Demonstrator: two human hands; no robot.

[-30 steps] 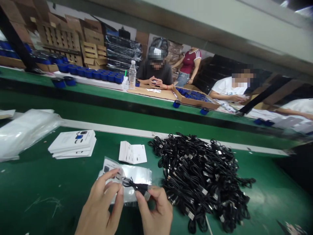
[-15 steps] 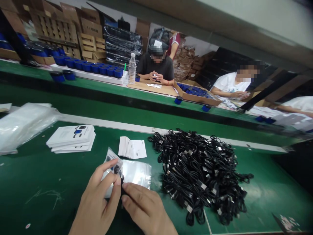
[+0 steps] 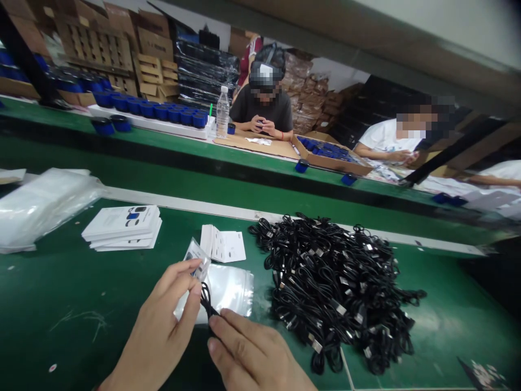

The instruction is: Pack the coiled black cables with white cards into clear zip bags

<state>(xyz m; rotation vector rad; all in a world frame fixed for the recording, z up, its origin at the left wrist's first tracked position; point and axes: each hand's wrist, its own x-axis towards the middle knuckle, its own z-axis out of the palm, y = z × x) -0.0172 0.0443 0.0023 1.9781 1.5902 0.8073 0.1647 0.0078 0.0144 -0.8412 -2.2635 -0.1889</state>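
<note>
My left hand [image 3: 160, 320] pinches a small clear plastic bag [image 3: 198, 253] with a printed leaflet inside; the bag stands tilted above the thumb and fingers. In my right hand [image 3: 258, 350], closed fingers grip a coiled black USB cable [image 3: 207, 298]. Its loops reach up to my left fingertips, at the bag's lower end; whether they are inside the bag cannot be made out. Under and behind both hands lies a stack of clear zip bags [image 3: 234, 288]. To their right spreads a big heap of black cables [image 3: 334, 288].
Small white cards [image 3: 232, 247] stand behind the bags, and printed booklets [image 3: 118, 227] are stacked to the left. Large plastic packs [image 3: 44, 206] lie far left. Beyond a raised green ledge [image 3: 183, 155], co-workers sit near a bottle [image 3: 222, 111] and rows of blue-black items [image 3: 148, 108].
My right hand has shifted slightly right and down, and the cable's loops now show between my hands. Behind the ledge, a person in red has moved left.
</note>
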